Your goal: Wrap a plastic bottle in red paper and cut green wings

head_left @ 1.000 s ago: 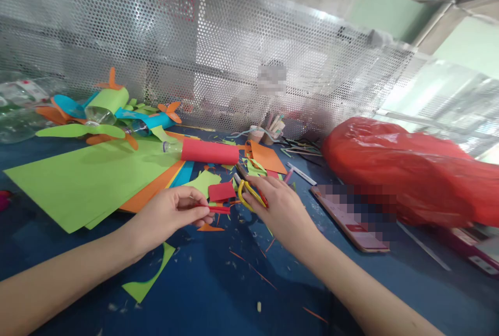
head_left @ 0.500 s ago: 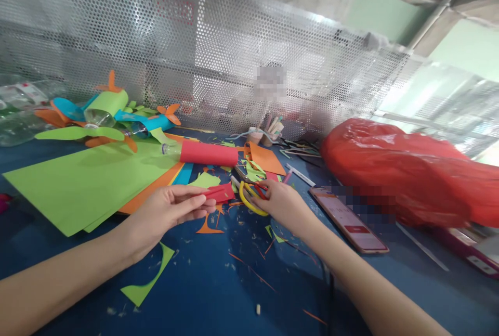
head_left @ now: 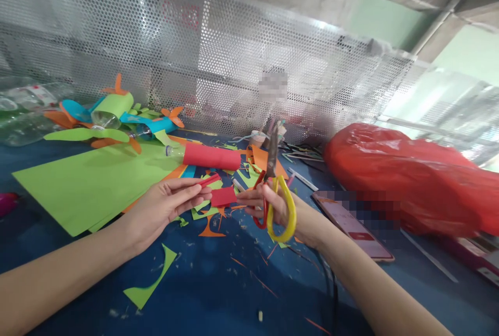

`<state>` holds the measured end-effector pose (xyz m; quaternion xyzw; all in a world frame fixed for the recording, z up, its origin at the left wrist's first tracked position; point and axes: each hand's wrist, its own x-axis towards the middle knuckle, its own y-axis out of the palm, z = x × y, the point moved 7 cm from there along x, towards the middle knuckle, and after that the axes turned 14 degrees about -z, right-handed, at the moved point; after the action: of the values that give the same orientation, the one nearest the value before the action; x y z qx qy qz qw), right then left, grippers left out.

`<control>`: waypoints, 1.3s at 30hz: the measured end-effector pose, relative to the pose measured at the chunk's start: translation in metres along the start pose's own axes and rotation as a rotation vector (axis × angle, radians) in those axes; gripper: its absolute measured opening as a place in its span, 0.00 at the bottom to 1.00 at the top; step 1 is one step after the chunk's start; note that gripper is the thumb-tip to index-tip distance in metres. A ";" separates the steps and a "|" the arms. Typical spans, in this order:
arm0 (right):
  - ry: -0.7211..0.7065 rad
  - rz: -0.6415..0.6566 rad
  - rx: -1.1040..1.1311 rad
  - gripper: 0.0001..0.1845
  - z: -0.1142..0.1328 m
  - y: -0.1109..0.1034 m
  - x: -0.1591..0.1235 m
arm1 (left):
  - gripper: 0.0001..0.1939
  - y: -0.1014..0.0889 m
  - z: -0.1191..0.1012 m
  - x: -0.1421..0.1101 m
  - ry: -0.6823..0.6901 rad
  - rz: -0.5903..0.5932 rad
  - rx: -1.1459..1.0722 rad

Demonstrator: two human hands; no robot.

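My left hand (head_left: pixel 171 202) pinches a folded strip of red paper (head_left: pixel 209 180) between thumb and fingers. A small red paper rectangle (head_left: pixel 223 197) shows between my two hands; whether any fingertip touches it I cannot tell. My right hand (head_left: pixel 278 206) has scissors (head_left: pixel 272 162) with yellow and red handles hooked on its fingers, the blades together and pointing up. Behind the hands lies a plastic bottle wrapped in red paper (head_left: pixel 212 156). Green and orange scraps (head_left: pixel 210 227) are strewn around and below the hands.
Green paper sheets (head_left: pixel 78 185) lie at left, with paper-and-bottle propeller models (head_left: pixel 113 110) behind. A phone (head_left: pixel 354 227) and a red plastic bag (head_left: pixel 397 175) are at right. A perforated metal screen (head_left: pixel 234 55) stands behind the blue table (head_left: pixel 210 294).
The scissors have swung upright in my right hand, which has turned over with its fingers toward the left hand. The red strip and red rectangle now show apart.
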<state>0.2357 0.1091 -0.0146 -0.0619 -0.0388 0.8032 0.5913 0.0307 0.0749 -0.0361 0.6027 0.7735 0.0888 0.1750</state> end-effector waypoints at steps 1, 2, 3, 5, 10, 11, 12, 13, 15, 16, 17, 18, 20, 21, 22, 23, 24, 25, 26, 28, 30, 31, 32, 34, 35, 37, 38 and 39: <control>-0.019 0.042 -0.018 0.31 0.001 0.005 -0.006 | 0.05 0.000 -0.003 0.000 0.009 -0.010 -0.021; -0.056 0.066 -0.078 0.33 0.004 0.008 -0.011 | 0.05 -0.001 -0.006 0.001 0.019 -0.021 -0.044; -0.115 0.085 -0.177 0.33 0.007 0.012 -0.018 | 0.04 -0.001 -0.009 0.001 0.030 -0.032 -0.073; -0.237 0.104 -0.393 0.31 0.014 0.019 -0.029 | 0.04 -0.002 -0.017 0.001 0.051 -0.046 -0.135; -0.382 0.072 -0.666 0.35 0.029 0.035 -0.045 | 0.06 0.000 -0.023 -0.003 0.051 -0.045 -0.219; -0.412 0.067 -0.704 0.36 0.032 0.037 -0.047 | 0.05 0.001 -0.022 -0.005 0.043 -0.041 -0.213; -0.429 0.068 -0.736 0.37 0.034 0.040 -0.048 | 0.05 0.002 -0.020 -0.006 0.034 -0.034 -0.204; -0.433 0.076 -0.760 0.39 0.034 0.042 -0.049 | 0.05 0.004 -0.018 -0.007 0.028 -0.022 -0.195; -0.430 0.088 -0.794 0.41 0.032 0.044 -0.049 | 0.05 0.007 -0.015 -0.010 0.019 0.006 -0.178; -0.430 0.089 -0.806 0.41 0.031 0.044 -0.049 | 0.04 0.009 -0.014 -0.012 0.014 0.020 -0.172; -0.429 0.089 -0.816 0.42 0.030 0.044 -0.049 | 0.04 0.011 -0.012 -0.013 0.009 0.029 -0.167; -0.429 0.088 -0.824 0.42 0.029 0.045 -0.049 | 0.04 0.012 -0.011 -0.014 0.006 0.038 -0.162; -0.432 0.079 -0.835 0.42 0.027 0.045 -0.049 | 0.04 0.014 -0.010 -0.017 0.005 0.049 -0.151; -0.435 0.075 -0.840 0.42 0.026 0.045 -0.049 | 0.04 0.015 -0.010 -0.017 0.009 0.052 -0.144; -0.442 0.070 -0.844 0.41 0.026 0.046 -0.049 | 0.05 0.015 -0.010 -0.018 0.012 0.051 -0.137; -0.450 0.066 -0.849 0.41 0.026 0.046 -0.048 | 0.05 0.016 -0.010 -0.019 0.012 0.050 -0.132; -0.457 0.063 -0.852 0.40 0.026 0.047 -0.048 | 0.06 0.016 -0.009 -0.019 0.011 0.049 -0.129; -0.461 0.059 -0.855 0.40 0.026 0.047 -0.048 | 0.06 0.016 -0.008 -0.019 0.007 0.052 -0.124; -0.462 0.057 -0.855 0.40 0.026 0.047 -0.047 | 0.06 0.016 -0.007 -0.020 0.003 0.056 -0.122; -0.461 0.049 -0.854 0.40 0.024 0.047 -0.046 | 0.06 0.016 -0.005 -0.020 -0.004 0.065 -0.119; -0.452 0.040 -0.854 0.39 0.022 0.045 -0.045 | 0.06 0.016 -0.004 -0.020 -0.006 0.069 -0.119; -0.445 0.036 -0.853 0.39 0.021 0.045 -0.044 | 0.06 0.015 -0.004 -0.020 -0.008 0.068 -0.119; -0.439 0.034 -0.852 0.38 0.020 0.044 -0.044 | 0.06 0.015 -0.004 -0.020 -0.010 0.065 -0.118; -0.435 0.038 -0.849 0.38 0.018 0.044 -0.042 | 0.06 0.015 -0.004 -0.021 -0.015 0.063 -0.112; -0.441 0.042 -0.853 0.38 0.018 0.045 -0.042 | 0.06 0.015 -0.004 -0.021 -0.016 0.062 -0.111; -0.465 0.048 -0.867 0.39 0.019 0.046 -0.042 | 0.06 0.015 -0.005 -0.021 -0.014 0.063 -0.112; -0.474 0.050 -0.874 0.39 0.020 0.046 -0.043 | 0.06 0.016 -0.005 -0.021 -0.010 0.063 -0.114; -0.480 0.055 -0.880 0.40 0.021 0.047 -0.044 | 0.06 0.016 -0.006 -0.021 -0.008 0.064 -0.114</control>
<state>0.2012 0.0536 0.0018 -0.1199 -0.5071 0.7177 0.4620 0.0473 0.0588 -0.0220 0.6163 0.7469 0.1359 0.2092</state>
